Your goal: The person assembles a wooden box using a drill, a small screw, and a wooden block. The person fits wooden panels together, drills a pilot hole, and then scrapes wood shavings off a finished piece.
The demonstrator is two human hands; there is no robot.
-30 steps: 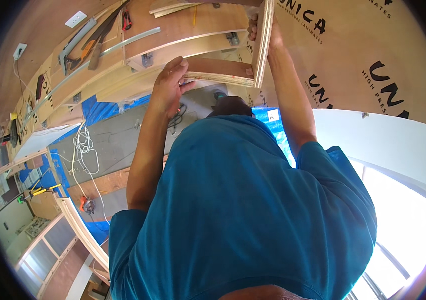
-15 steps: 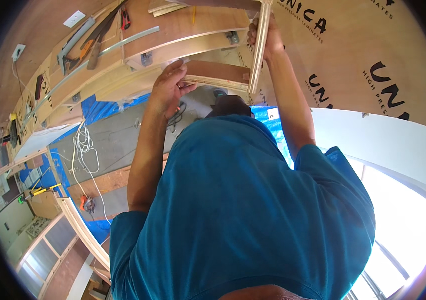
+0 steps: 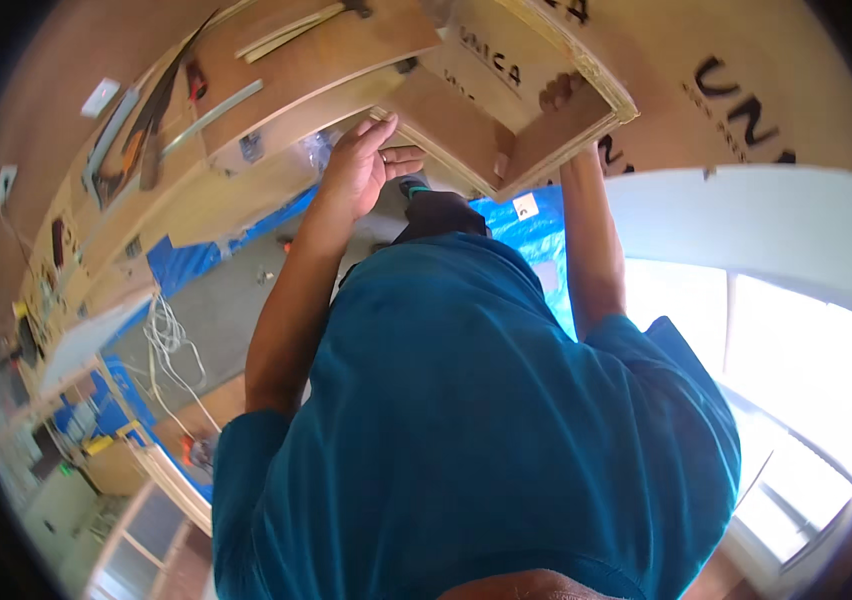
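A plywood box frame (image 3: pixel 546 150), with pale layered edges and reddish-brown inner faces, is tilted in front of me above the floor. My right hand (image 3: pixel 561 93) grips its right-hand panel, fingers curled over the inner side and wrist passing beneath the edge. At the frame's left corner is my left hand (image 3: pixel 366 165), its thumb against the corner and its other fingers partly stretched below the board. Dark printed lettering shows inside the frame; whether that is its bottom or the sheet behind it, I cannot tell.
On the plywood workbench (image 3: pixel 336 60) at left lie a handsaw (image 3: pixel 151 125), a metal strip (image 3: pixel 211 120), a red-handled tool (image 3: pixel 196 80) and wood strips (image 3: pixel 291 32). A large printed sheet (image 3: pixel 666 60) stands at right. White cable (image 3: pixel 168 335) and blue tarp (image 3: pixel 536 235) cover parts of the floor.
The box frame has turned and tilted, its right side swinging outward to the right so its inside shows more. My right hand moved slightly right and down with it; my left stayed near its corner.
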